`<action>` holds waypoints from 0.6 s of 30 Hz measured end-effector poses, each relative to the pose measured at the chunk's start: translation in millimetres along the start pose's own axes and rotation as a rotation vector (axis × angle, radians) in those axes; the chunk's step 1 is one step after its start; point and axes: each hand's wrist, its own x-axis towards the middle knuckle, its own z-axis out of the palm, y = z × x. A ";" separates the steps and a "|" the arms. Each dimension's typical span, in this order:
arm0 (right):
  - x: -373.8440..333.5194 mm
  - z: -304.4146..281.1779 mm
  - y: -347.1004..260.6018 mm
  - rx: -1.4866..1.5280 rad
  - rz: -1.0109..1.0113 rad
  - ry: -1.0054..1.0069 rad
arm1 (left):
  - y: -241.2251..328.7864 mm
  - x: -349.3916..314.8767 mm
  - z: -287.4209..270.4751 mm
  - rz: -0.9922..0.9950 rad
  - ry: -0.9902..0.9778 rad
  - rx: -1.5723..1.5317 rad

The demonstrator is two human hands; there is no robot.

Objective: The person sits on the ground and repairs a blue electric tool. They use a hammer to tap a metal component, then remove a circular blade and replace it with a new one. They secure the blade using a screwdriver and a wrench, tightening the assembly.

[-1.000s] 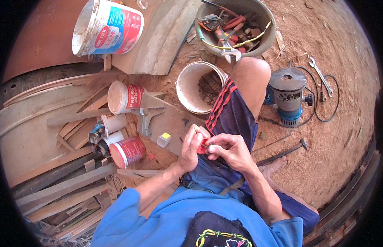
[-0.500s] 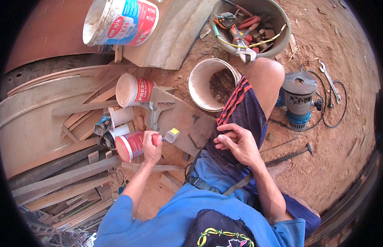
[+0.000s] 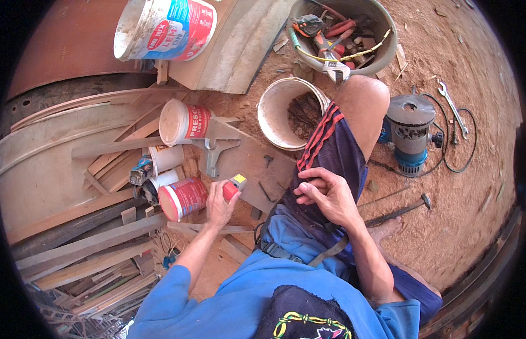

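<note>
Gripping a red piece (image 3: 230, 191) between thumb and fingers, the left hand (image 3: 219, 204) was at the near-left edge of the wooden board (image 3: 250, 158), the piece meeting a clear case (image 3: 238, 181) there. Right of the board, the right hand (image 3: 329, 195) hung half-curled; whether it held anything could not be told. Beyond the board stood a white bucket (image 3: 267, 116).

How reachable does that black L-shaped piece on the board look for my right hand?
Probably yes: the L-shaped piece lies uncovered on the board, with only your thigh between it and your right hand, which may be holding something.
</note>
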 end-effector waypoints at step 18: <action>-1.5 1.0 -3.4 -0.020 -0.027 -0.009 | 5.6 -5.2 36.5 -0.186 0.118 0.066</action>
